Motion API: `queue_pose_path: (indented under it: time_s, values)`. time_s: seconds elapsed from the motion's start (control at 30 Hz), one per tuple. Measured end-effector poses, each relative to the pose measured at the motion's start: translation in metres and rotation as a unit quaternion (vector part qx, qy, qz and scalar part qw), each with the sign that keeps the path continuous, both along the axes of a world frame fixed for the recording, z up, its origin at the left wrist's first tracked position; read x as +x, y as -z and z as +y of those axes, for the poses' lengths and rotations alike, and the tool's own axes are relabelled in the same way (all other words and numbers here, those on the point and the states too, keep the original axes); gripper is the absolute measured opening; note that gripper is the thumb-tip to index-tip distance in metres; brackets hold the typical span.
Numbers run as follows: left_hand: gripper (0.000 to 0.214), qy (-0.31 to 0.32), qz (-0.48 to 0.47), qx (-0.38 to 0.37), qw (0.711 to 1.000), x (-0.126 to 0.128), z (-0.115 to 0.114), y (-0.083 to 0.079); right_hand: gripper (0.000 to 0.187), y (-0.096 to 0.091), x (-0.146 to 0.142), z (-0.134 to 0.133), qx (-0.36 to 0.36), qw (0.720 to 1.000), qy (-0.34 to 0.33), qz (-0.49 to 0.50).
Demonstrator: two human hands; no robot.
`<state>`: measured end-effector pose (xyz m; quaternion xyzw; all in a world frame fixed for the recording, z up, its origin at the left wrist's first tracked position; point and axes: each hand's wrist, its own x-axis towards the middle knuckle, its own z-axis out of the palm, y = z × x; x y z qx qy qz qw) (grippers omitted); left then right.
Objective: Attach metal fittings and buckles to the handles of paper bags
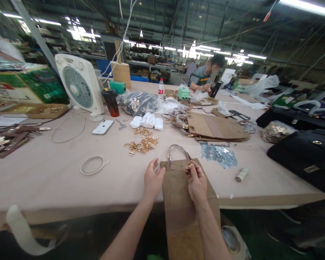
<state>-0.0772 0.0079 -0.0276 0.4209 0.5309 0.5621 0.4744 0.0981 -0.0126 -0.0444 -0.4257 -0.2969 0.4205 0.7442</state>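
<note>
A brown bag panel (176,202) lies over the table's front edge and hangs down toward me. A plastic-wrapped handle (176,147) arches from its top edge. My right hand (197,182) pinches a small gold metal fitting (190,165) at the handle's right end. At the panel's upper left edge is my left hand (154,180), fingers apart and holding nothing. Beyond the hands sits a pile of gold metal fittings (143,144). Thin grey pieces (219,155) are scattered to the right of the handle.
Stacked brown panels (216,126) lie behind the grey pieces, and black bags (306,159) fill the right side. A thread spool (242,174), tape roll (92,165), phone (103,127), tumbler (111,103) and fan (79,85) stand around. A co-worker (206,74) sits across the table.
</note>
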Motion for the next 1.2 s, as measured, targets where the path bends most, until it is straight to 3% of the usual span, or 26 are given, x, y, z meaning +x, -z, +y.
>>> queue_pose_path:
  time_s: [0.23,0.3,0.37,0.43,0.5,0.6,0.67,0.8,0.93,1.07,1.2]
  values:
    - [0.075,0.031,-0.031,-0.070,0.997,-0.001,0.016,-0.007,0.030,-0.002,0.006,0.000,0.039,0.993,0.052,0.102]
    - [0.076,0.036,-0.065,-0.076,0.994,0.000,0.023,-0.006,0.030,-0.002,0.007,0.000,0.042,0.992,0.048,0.106]
    - [0.069,0.088,-0.113,-0.076,0.987,0.002,0.028,-0.008,0.031,-0.002,0.007,0.000,0.044,0.993,0.041,0.103]
    - [0.056,0.195,-0.173,-0.090,0.961,0.005,0.031,-0.013,0.031,-0.004,0.006,-0.001,0.048,0.994,0.038,0.090]
    - [0.047,0.307,-0.239,-0.127,0.912,0.010,0.034,-0.018,0.031,-0.007,0.005,-0.002,0.052,0.995,0.037,0.070]
    - [0.044,0.388,-0.320,-0.204,0.840,0.017,0.037,-0.018,0.032,-0.009,0.003,-0.004,0.054,0.997,0.037,0.040]
    - [0.046,0.390,-0.349,-0.238,0.818,0.020,0.040,-0.015,0.032,-0.009,0.001,-0.006,0.053,0.998,0.036,0.029]
    - [0.049,0.364,-0.363,-0.265,0.816,0.022,0.043,-0.007,0.032,-0.005,-0.002,-0.013,0.048,0.998,0.039,0.008]
    - [0.047,0.355,-0.366,-0.279,0.814,0.022,0.044,-0.004,0.037,-0.005,0.005,-0.016,0.005,0.990,0.073,-0.117]
    - [0.046,0.353,-0.368,-0.286,0.811,0.023,0.044,-0.006,0.036,-0.020,0.026,-0.007,0.012,0.939,0.077,-0.336]
    - [0.045,0.343,-0.364,-0.287,0.817,0.023,0.044,-0.010,0.028,-0.028,0.046,0.005,0.048,0.905,0.042,-0.421]
